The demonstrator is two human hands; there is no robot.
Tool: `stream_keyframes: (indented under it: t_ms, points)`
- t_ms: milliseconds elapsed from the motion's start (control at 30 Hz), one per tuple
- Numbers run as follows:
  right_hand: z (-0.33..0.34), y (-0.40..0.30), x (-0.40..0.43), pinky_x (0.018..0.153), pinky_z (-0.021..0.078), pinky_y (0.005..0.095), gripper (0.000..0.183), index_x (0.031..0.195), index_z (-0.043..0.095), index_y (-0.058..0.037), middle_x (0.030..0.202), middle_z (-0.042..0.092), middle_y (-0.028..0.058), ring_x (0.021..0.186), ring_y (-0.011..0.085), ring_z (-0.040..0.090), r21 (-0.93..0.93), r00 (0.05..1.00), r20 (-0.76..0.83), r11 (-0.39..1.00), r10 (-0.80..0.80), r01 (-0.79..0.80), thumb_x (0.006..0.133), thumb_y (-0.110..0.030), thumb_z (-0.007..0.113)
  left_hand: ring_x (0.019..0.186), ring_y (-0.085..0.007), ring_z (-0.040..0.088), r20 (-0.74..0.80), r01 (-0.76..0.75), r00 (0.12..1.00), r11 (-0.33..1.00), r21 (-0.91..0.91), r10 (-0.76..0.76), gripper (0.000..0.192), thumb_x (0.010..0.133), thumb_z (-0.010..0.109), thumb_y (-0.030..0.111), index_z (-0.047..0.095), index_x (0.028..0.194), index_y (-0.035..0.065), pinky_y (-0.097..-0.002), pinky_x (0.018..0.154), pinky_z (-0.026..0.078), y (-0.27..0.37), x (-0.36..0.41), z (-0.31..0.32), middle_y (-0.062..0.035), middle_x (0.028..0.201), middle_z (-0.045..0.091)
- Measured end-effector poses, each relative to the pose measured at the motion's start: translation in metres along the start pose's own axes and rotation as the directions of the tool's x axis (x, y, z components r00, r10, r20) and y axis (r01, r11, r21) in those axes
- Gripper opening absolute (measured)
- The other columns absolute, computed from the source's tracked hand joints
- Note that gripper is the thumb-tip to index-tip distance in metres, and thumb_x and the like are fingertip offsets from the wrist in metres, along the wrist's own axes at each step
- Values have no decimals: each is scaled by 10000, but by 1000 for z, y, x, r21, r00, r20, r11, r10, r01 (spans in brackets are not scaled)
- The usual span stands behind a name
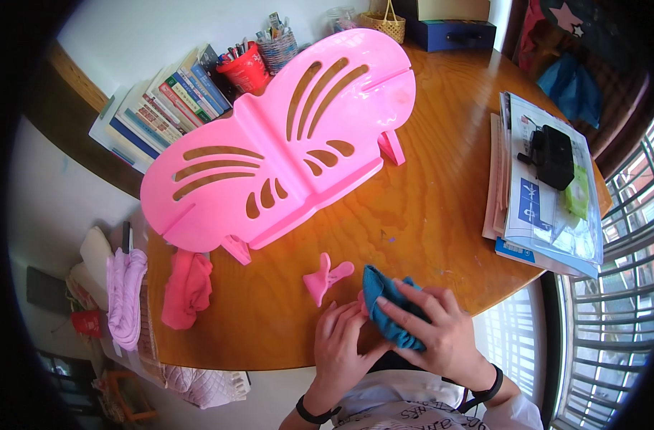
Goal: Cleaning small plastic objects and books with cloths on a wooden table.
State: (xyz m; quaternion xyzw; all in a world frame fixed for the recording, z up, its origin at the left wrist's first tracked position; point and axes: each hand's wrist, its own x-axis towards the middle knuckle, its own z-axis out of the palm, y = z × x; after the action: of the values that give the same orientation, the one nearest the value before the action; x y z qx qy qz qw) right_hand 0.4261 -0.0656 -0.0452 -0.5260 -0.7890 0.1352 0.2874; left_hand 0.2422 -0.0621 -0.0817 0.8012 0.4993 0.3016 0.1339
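Observation:
My right hand (437,328) grips a bunched teal cloth (383,303) near the front edge of the table. Close beside it, my left hand (343,341) pinches a small pink piece (362,304), mostly hidden by the fingers and the cloth, which touches it. A pink plastic clip (327,277) lies on the tabletop just beyond my left hand. Farther back stands a large pink plastic book stand (284,156), butterfly-shaped with cut-out slots, a front ledge and small feet. To its lower left is a crumpled coral-red cloth (186,290) on the table.
Books (171,97) line the back left beside a red pen cup (244,67) and a woven pen holder (278,48). A stack of papers and folders (542,215) bears a black device (554,156) at the right edge. The wooden table (434,177) has a curved rim.

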Motion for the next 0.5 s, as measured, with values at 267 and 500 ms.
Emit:
stream_keyframes:
  t_ms: [267,500]
  points:
    - [0,-5,-4,796,549,355,542,1232,632,-223,1381,508,21,988,259,556,-12,994,85,998,-68,69,703,-266,743,964,-327,564,-54,-75,995,994,84,79,578,651,807,328,590,1053,-24,-515,972,434,-1,1,6,-137,991,589]
    - [-3,-1,-1,706,561,352,486,1183,655,-184,1364,514,49,996,270,555,7,996,75,999,-52,52,709,-249,745,942,-311,565,-50,-70,996,996,59,73,597,628,828,363,608,1042,-6,-513,975,430,-2,1,7,-112,976,593]
